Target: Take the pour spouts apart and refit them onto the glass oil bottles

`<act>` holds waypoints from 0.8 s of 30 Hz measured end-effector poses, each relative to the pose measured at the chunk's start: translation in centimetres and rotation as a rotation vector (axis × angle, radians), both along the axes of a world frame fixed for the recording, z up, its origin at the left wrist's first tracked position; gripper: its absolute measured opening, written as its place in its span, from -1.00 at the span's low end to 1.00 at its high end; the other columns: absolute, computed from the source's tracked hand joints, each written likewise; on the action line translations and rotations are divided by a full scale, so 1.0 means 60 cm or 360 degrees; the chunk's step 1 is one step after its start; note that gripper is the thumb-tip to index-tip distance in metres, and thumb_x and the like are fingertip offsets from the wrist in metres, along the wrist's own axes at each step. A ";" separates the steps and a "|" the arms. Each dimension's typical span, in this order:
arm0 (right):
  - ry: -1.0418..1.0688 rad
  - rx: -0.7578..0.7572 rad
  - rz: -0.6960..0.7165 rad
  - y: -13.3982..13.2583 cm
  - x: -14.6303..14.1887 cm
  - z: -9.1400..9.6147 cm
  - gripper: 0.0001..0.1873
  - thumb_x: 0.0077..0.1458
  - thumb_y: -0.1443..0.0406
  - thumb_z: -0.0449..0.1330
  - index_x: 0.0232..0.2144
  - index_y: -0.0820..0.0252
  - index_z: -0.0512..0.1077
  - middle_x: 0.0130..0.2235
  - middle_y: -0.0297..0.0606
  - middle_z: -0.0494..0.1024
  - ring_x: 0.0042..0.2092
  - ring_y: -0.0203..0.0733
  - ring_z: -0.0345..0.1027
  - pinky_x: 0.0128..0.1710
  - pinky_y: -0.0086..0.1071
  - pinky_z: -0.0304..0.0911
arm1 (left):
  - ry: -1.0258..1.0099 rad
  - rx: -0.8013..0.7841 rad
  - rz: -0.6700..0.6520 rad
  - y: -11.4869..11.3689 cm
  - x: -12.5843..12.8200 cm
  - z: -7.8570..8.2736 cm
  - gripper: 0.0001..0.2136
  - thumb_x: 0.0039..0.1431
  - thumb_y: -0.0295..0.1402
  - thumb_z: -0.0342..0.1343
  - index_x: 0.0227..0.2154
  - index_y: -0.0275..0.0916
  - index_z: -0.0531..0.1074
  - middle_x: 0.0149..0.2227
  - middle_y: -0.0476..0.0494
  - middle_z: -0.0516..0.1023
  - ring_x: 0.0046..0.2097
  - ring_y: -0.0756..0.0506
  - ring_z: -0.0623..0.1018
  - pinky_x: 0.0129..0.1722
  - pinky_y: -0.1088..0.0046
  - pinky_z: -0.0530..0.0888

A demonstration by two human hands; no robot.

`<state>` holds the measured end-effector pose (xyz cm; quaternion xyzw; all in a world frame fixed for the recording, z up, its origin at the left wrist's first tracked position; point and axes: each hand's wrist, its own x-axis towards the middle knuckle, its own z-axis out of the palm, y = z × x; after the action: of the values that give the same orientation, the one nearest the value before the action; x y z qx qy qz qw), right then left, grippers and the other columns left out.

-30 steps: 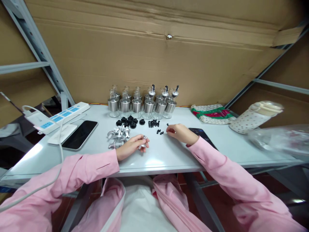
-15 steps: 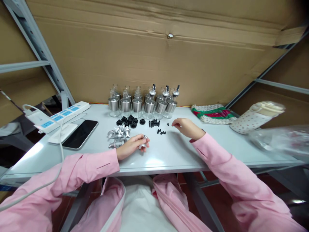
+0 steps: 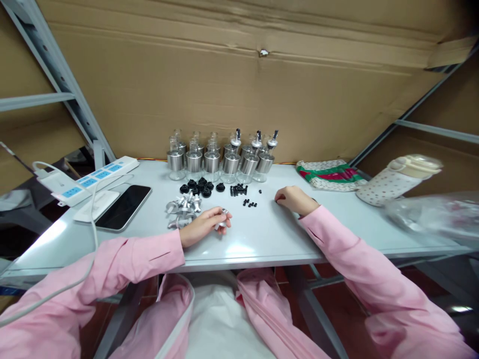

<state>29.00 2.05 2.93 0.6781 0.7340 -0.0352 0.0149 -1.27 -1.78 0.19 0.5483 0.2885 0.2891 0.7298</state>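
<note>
My left hand (image 3: 202, 225) rests on the white table (image 3: 258, 239), fingers closed round a small silver metal spout part (image 3: 223, 215). Just left of it lies a heap of silver metal parts (image 3: 182, 209). My right hand (image 3: 294, 199) lies on the table to the right with its fingers curled, and I cannot make out whether anything is in them. Between the hands lie small black pieces (image 3: 250, 203). Further back sit black rubber caps (image 3: 200, 187) and more black pieces (image 3: 238, 190). Glass bottles with steel collars (image 3: 220, 160) stand in rows at the back.
A black phone (image 3: 124, 207) lies at the left beside a white power strip (image 3: 89, 178) and its cable. A red and green cloth (image 3: 329, 175) and a dotted white bottle (image 3: 397, 180) lie at the right, with clear plastic wrap (image 3: 434, 217) beyond. Cardboard walls the back.
My right hand left the small black pieces, moved right and slightly away, then settled with fingers curled over where the dark phone showed. My left hand has stayed still.
</note>
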 end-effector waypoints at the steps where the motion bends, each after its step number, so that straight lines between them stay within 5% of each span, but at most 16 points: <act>1: 0.0027 -0.0005 0.0021 -0.001 -0.008 -0.001 -0.80 -0.05 0.44 0.14 -0.39 0.22 0.56 -0.34 -0.23 0.61 -0.27 -0.22 0.47 -0.24 -0.50 0.26 | -0.0002 0.0002 0.0000 0.000 0.000 0.000 -0.74 0.06 -0.21 0.12 -0.33 -0.34 0.33 -0.37 -0.07 0.41 -0.41 0.03 0.41 -0.37 0.45 0.25; 9: 0.0351 0.0006 0.0239 0.006 -0.074 -0.004 -0.80 -0.07 0.46 0.17 -0.36 0.29 0.56 -0.35 -0.19 0.61 -0.30 -0.19 0.48 -0.22 -0.44 0.29 | -0.0008 0.0009 -0.0005 0.000 -0.001 0.001 -0.75 0.07 -0.22 0.11 -0.32 -0.34 0.33 -0.37 -0.07 0.42 -0.42 0.03 0.41 -0.38 0.45 0.25; 24: 0.0498 0.0021 0.0154 -0.009 -0.120 0.000 -0.69 -0.16 0.46 0.24 -0.26 0.31 0.55 -0.38 -0.20 0.60 -0.33 -0.19 0.46 -0.27 -0.42 0.31 | -0.0002 0.0010 0.0006 -0.002 0.000 0.001 -0.75 0.08 -0.22 0.10 -0.32 -0.34 0.33 -0.38 -0.07 0.42 -0.42 0.04 0.42 -0.38 0.46 0.25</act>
<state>21.78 1.53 2.95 0.6283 0.7594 -0.1348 -0.1023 -1.29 -1.88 0.24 0.5499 0.2881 0.2919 0.7276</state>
